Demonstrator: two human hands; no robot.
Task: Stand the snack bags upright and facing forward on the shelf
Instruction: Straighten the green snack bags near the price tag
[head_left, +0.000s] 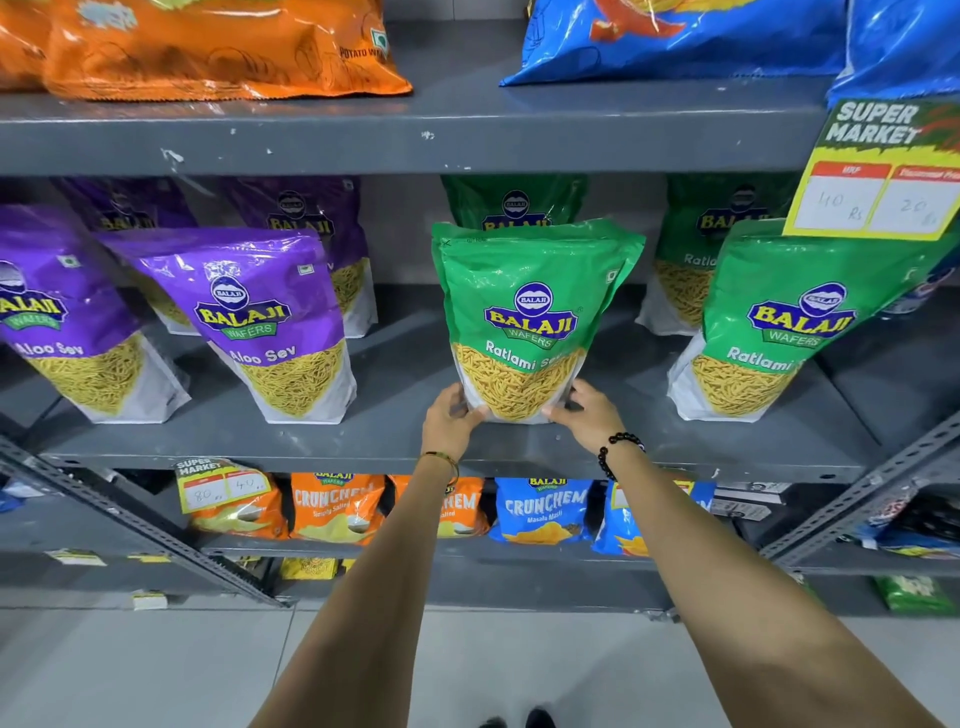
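A grey metal shelf (405, 436) spans the scene, with another shelf board above it carrying orange bags (208, 47) at left and blue bags (675, 41) at right. On the middle shelf, two purple Aloo Sev bags (244, 322) lean at the left near edge, with more purple ones behind them. At right, a green Ratlami Sev bag (769, 332) stands tilted toward the right, partly covered at its top by a yellow price card (878, 171) hanging from the upper board. More green bags stand far back against the rear.

In the middle, near the front edge, the held green bag (530, 322) stands upright, its long axis vertical and its printed front facing the viewer. Another green bag rises just behind it. Open shelf lies to either side of it.

The left hand (452, 415) presses the bag's lower left corner, thumb across the front; the right hand (587, 415) clasps the lower right corner, so both are closed on the base. A black bead bracelet (618, 452) circles the right wrist, a thin band (441, 460) the left.

Below, small orange and blue Crunchem packets (540, 509) line the lower shelf.
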